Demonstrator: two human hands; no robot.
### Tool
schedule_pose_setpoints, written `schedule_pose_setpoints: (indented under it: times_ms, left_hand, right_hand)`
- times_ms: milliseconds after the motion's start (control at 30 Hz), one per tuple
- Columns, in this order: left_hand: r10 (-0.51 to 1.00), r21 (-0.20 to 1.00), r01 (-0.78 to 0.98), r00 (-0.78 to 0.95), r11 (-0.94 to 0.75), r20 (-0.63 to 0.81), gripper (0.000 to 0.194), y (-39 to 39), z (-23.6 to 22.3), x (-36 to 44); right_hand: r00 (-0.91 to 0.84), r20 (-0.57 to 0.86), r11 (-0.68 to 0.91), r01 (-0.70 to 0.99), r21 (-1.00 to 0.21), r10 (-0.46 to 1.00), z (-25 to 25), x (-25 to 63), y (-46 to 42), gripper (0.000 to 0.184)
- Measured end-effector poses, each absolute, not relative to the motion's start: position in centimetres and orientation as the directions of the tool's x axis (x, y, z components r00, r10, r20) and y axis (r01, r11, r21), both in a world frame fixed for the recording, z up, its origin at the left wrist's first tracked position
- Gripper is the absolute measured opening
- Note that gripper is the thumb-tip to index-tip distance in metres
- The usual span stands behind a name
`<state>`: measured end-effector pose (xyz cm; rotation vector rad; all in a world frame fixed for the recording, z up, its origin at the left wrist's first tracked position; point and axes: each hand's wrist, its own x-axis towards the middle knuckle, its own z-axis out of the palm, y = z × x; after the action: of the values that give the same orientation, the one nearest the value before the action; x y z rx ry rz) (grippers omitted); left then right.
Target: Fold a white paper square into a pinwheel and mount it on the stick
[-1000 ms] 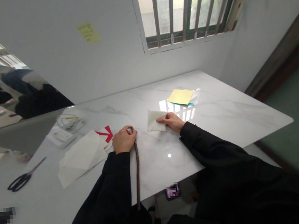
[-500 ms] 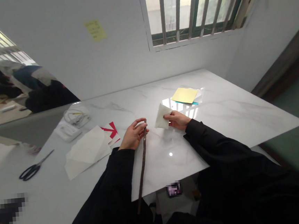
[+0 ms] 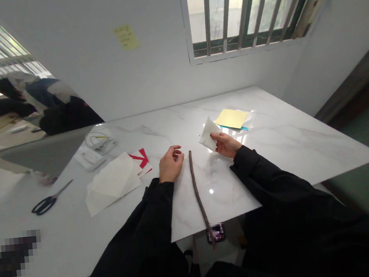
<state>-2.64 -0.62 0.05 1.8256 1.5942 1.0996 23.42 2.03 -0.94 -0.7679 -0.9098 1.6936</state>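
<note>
My left hand (image 3: 171,164) is just above or on the marble-patterned table (image 3: 234,186), its fingers loosely bent and apart, with nothing in them. A thin brown stick (image 3: 195,185) lies a little to its right, apart from the fingertips, and its near end reaches past the table's front edge. My right hand (image 3: 226,143) pinches a small square of whitish folded paper (image 3: 208,137) between thumb and fingers, held tilted over the table. Right behind that hand lies a yellow paper square (image 3: 231,118) with a blue strip under it.
Left of my left hand are cream paper sheets (image 3: 111,183) and a red-and-white paper piece (image 3: 143,158). Dark-handled scissors (image 3: 45,205) lie further left. A white box (image 3: 91,158) and a coiled cable (image 3: 99,139) stand behind. A person (image 3: 52,98) is beyond the partition.
My left hand has let go of the stick, which now lies to its right on the table. My right hand still holds the folded paper, slightly further up and right in view.
</note>
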Motion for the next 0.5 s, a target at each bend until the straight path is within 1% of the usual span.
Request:
schedule_pose_setpoints:
  times_ms: [133, 233, 400, 500]
  left_hand:
    - [0.969, 0.755, 0.626, 0.005, -0.196, 0.248, 0.029, -0.7, 0.2, -2.8]
    - [0.959, 0.707, 0.663, 0.065, -0.247, 0.275, 0.029, -0.8, 0.1, -2.6]
    - [0.911, 0.538, 0.749, 0.221, -0.387, 0.348, 0.036, -1.5, 0.2, -1.1]
    - [0.89, 0.435, 0.787, 0.31, -0.438, 0.334, 0.041, -1.9, 0.3, 0.1]
  right_hand:
    - [-0.275, -0.034, -0.166, -0.474, -0.865, 0.961, -1.0, 23.5, 2.0, 0.045]
    - [-0.269, -0.031, -0.159, -0.469, -0.869, 0.963, -1.0, 23.4, 2.1, 0.044]
    - [-0.282, -0.035, -0.178, -0.5, -0.848, 0.959, -1.1, 23.4, 2.3, 0.042]
    - [-0.3, -0.017, -0.178, -0.519, -0.836, 0.954, -1.3, 23.3, 2.4, 0.042]
